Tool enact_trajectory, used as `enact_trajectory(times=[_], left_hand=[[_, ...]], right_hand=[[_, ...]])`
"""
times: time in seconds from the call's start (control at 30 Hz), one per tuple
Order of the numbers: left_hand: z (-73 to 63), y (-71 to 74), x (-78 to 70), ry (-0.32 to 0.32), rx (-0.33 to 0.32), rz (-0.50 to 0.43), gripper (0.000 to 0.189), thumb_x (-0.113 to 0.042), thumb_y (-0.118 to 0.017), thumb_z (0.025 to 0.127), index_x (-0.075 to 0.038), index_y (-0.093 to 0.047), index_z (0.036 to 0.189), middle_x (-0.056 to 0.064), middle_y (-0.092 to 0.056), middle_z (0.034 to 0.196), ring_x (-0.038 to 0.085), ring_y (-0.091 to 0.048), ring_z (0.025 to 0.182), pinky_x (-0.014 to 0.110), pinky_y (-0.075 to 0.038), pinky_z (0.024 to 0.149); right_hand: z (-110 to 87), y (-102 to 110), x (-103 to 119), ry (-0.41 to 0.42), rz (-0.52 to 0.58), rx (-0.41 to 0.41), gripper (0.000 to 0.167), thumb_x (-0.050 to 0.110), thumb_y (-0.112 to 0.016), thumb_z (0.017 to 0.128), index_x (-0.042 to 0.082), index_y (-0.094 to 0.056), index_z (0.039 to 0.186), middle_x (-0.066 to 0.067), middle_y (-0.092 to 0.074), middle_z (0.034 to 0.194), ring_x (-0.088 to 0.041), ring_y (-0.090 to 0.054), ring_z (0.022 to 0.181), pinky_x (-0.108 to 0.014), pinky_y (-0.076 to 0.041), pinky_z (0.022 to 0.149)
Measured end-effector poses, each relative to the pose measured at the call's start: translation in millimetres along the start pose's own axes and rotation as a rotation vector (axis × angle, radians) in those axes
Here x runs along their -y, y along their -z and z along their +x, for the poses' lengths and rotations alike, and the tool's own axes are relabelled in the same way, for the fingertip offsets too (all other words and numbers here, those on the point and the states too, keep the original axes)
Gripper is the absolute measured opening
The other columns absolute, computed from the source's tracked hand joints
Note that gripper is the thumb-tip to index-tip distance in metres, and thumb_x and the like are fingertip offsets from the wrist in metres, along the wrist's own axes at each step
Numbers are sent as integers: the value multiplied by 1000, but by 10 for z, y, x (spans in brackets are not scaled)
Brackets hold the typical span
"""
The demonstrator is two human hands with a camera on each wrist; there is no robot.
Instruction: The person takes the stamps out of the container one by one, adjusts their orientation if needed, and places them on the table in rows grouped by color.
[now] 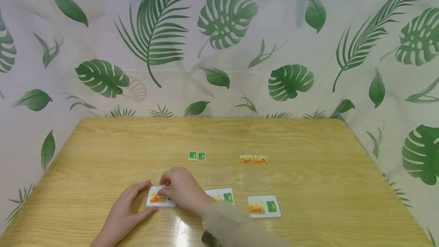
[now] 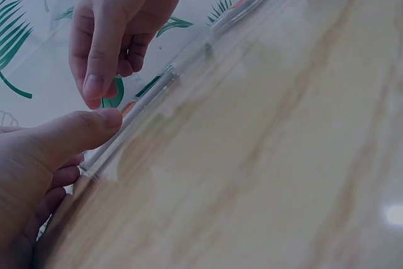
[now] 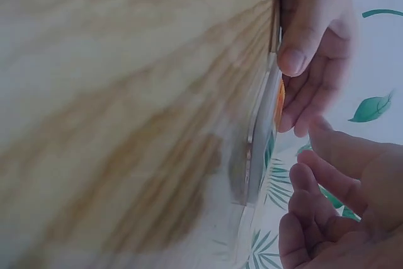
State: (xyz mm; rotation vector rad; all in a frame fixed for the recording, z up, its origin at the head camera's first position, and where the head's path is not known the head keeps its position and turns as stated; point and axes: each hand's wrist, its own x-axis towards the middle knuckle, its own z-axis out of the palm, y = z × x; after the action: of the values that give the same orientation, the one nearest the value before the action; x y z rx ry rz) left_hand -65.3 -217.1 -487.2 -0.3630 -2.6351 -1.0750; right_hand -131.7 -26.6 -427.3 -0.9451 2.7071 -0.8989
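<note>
A flat white case (image 1: 153, 190) lies at the left front of the table, bearing an orange picture sticker (image 1: 157, 198) and a partly covered green one. My left hand (image 1: 125, 209) holds this case by its edges, thumb at the near side and fingers at the far left corner. Over its right part is my right hand (image 1: 186, 190), fingers bent, thumb at the orange sticker. In the right wrist view the right hand (image 3: 346, 196) shows nothing between thumb and fingers. The left wrist view has the left thumb against the case's edge (image 2: 141, 102).
Two more white cases, one (image 1: 264, 216) at right and one (image 1: 209, 192) partly behind the right forearm, carry similar stickers. Beyond them lie clear plastic lids (image 1: 218, 175), two loose green stickers (image 1: 193, 155) and two orange ones (image 1: 260, 159). A dark object (image 1: 208, 238) sits by the right sleeve.
</note>
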Motion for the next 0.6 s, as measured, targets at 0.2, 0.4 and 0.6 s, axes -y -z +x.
enact_trajectory(times=[0.2,0.4,0.6], left_hand=[[1,4,4,7,8,-5,65,-26,-84,72,-8,-55,127,3,-61,121,27,-53,115,51,-40,96],[-2,2,8,7,7,5,65,-27,-84,72,-8,-55,127,1,-61,122,25,-52,116,48,-39,97],[2,0,1,-6,-3,25,65,-26,-85,72,-8,-56,127,1,-61,122,24,-51,115,44,-38,96]], right_hand=[[38,-33,3,8,-48,15,20,29,-78,79,12,-73,89,9,-59,79,-5,-49,77,-16,-40,70],[88,-66,8,-3,-51,44,28,33,-82,71,12,-73,88,9,-64,80,-3,-49,75,-14,-41,71],[107,-93,9,-28,-51,70,29,32,-82,69,12,-73,88,9,-65,81,-3,-50,76,-15,-42,72]])
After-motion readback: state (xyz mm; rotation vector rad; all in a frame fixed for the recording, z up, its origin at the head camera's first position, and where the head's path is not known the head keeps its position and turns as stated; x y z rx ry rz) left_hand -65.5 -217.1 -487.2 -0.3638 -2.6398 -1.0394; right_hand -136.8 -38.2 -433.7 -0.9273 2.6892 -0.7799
